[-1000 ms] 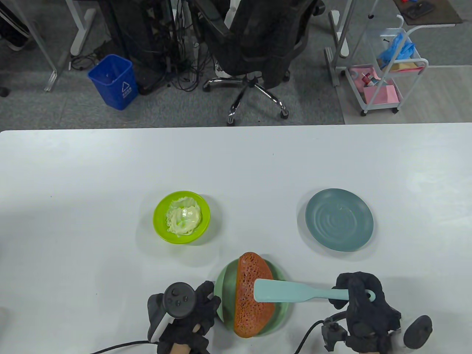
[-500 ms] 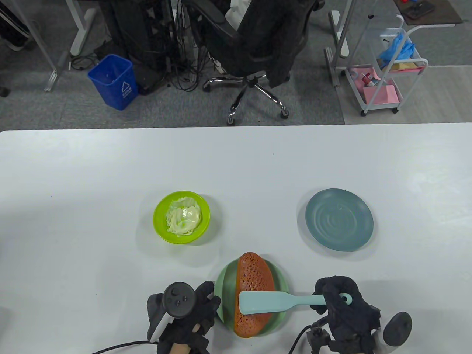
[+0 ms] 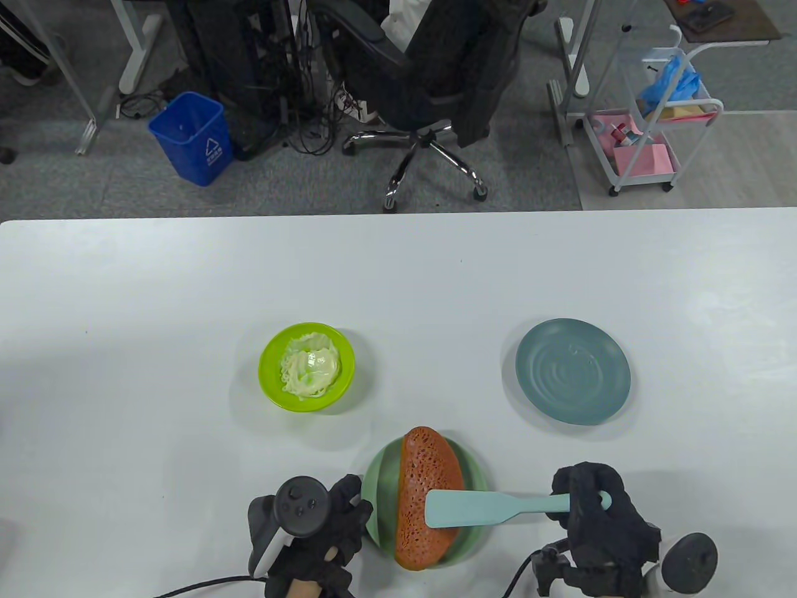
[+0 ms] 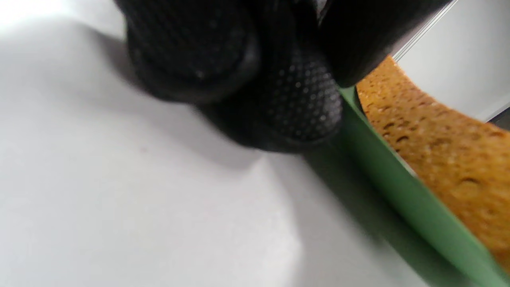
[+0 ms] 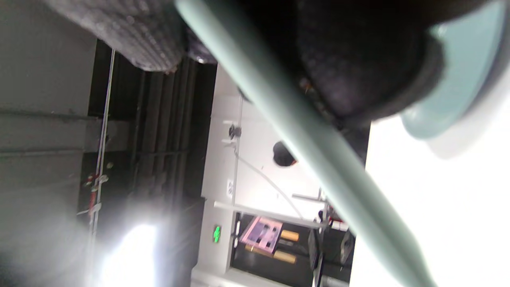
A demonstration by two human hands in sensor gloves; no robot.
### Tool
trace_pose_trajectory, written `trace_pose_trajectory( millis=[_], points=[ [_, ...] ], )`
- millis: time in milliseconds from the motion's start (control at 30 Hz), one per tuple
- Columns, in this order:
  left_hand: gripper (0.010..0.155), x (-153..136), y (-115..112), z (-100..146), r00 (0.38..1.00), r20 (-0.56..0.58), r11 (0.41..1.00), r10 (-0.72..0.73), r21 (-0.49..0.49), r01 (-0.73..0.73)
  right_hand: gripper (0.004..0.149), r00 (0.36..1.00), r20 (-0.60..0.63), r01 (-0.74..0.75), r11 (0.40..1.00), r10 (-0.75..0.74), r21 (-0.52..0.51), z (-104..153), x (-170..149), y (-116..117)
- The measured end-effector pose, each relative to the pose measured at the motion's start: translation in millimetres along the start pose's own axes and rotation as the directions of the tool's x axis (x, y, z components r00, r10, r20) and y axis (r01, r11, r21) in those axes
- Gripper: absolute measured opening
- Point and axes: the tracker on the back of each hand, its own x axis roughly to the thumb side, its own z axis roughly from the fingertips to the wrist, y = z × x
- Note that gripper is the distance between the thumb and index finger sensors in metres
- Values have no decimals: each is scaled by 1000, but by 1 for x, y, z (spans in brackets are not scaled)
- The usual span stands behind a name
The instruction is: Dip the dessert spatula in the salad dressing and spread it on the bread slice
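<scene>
An orange-brown bread slice [image 3: 428, 498] lies on a light green plate [image 3: 381, 473] near the table's front edge. My right hand [image 3: 588, 507] grips the handle of a pale teal dessert spatula [image 3: 473, 507]; its flat blade lies over the bread's right half. The handle [image 5: 303, 131] crosses the right wrist view. My left hand [image 3: 339, 517] rests on the table with fingertips [image 4: 303, 107] touching the plate's left rim [image 4: 382, 167], beside the bread [image 4: 446, 147]. A lime green bowl [image 3: 269, 380] of pale salad dressing [image 3: 310, 367] stands to the back left of the plate.
An empty blue-grey plate [image 3: 573, 371] sits to the back right of the bread. Beyond the table's far edge are an office chair [image 3: 429, 75], a blue bin [image 3: 192, 137] and a white cart [image 3: 654, 118].
The right hand drew the spatula blade left and toward me across the bread, then back to the right. The left hand has not moved.
</scene>
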Motion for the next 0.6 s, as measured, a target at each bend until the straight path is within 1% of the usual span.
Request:
trace_pose_trajectory(
  millis=[100,167,300,500,600],
  points=[
    [58,0,0,0,1000,0,1000,1,0,-1,35,1000,5,-30,998,31,-54,-2,3,-10],
    [58,0,0,0,1000,0,1000,0,0,0,35,1000,-4,-26,997,26,-77,-3,3,-15],
    [58,0,0,0,1000,0,1000,0,0,0,34,1000,-8,-14,997,13,-82,-4,3,-20],
    [58,0,0,0,1000,0,1000,0,0,0,35,1000,0,-9,997,9,-75,-4,3,-18],
    [58,0,0,0,1000,0,1000,0,1,0,35,1000,-8,17,996,-18,-86,-3,1,-18]
  ],
)
